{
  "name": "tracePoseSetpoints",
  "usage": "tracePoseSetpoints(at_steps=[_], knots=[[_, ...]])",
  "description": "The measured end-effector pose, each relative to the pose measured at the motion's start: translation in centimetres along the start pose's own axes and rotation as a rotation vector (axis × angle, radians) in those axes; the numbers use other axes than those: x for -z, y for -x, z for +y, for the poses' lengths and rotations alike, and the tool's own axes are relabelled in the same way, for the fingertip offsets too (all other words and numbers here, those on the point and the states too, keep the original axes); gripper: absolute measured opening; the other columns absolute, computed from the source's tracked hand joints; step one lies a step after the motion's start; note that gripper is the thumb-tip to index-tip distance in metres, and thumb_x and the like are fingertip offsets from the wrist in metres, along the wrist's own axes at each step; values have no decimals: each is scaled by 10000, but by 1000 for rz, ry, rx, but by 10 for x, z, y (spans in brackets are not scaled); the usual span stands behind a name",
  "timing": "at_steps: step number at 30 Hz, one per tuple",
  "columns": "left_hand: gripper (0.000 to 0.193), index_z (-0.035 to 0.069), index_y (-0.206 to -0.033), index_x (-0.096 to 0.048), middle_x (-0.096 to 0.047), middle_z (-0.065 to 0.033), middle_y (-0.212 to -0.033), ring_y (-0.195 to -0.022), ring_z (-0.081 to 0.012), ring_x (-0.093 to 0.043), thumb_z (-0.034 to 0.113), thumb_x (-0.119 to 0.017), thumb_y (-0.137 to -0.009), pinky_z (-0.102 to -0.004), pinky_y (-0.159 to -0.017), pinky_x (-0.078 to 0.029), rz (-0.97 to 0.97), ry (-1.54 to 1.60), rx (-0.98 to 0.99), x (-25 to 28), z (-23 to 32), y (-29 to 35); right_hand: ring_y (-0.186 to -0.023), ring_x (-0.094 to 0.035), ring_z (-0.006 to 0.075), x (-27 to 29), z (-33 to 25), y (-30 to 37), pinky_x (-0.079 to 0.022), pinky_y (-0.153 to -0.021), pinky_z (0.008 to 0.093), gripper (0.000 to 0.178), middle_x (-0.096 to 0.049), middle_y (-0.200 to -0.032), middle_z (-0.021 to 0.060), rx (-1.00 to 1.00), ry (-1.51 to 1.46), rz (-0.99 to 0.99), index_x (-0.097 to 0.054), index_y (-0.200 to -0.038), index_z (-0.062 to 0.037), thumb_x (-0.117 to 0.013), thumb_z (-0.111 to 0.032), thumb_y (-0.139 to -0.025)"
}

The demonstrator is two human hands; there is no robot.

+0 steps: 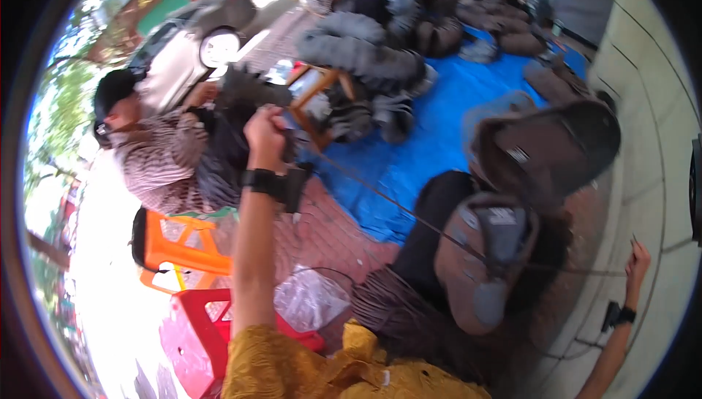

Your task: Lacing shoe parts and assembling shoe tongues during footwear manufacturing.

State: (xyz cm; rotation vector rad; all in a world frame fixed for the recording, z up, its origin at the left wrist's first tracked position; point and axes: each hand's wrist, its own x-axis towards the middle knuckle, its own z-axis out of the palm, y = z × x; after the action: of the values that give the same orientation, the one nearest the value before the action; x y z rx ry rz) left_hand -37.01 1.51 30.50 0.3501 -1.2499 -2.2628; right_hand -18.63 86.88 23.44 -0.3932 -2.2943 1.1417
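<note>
My left hand [265, 134] is raised at mid-left, its fingers closed at one end of a thin dark cord [374, 187]. The cord runs slantwise down across a grey-brown rounded piece [479, 264] with a dark panel and a pale label, which rests at my lap. From there it stretches on toward my right hand [638, 261], far out at the right, with fingers pinched at its other end. A thin pointed thing sticks up from those fingertips, too small to name. Beside the piece, a bundle of brown cords [395, 308] lies over my lap.
A larger brown piece [545, 147] lies ahead on the blue tarp [387, 209], with piles of grey items beyond. A person [164, 147] sits at left; others sit farther back. Orange [150, 249] and red stools [190, 340], a plastic bag [311, 297] and a pale wall [643, 158] are close by.
</note>
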Motion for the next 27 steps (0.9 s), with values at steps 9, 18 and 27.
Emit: tracePoseSetpoints(at_steps=[9,18,27], knots=[[137,-2,-844,-595,-547,-4,-684,-533,-59,-485,115,-522,-843,-192,-486,-392,-649,-737,-12,-109,-24,208,-643,-556,109,-117,-237,87,-413,-515,213,109,-623,-748,52,185,-208,-536,-657,-728,-13,-580,-63,-670],[155,45,-825,-597,-588,-96,-719,-627,-250,-583,-11,-652,-691,-322,-552,-469,-889,-910,-450,-118,-71,319,-674,-609,198,-196,-294,146,-492,-602,283,137,-611,-849,119,551,-293,-946,-626,-788,25,-637,-91,-717],[181,21,-827,-546,-537,-87,-669,-565,-221,-553,-30,-627,-673,-298,-497,-452,-877,-979,-684,-107,-82,325,-558,-582,119,-195,-301,156,-463,-529,234,136,-619,-864,110,-18,-462,-1029,-640,-804,62,-655,-26,-701]])
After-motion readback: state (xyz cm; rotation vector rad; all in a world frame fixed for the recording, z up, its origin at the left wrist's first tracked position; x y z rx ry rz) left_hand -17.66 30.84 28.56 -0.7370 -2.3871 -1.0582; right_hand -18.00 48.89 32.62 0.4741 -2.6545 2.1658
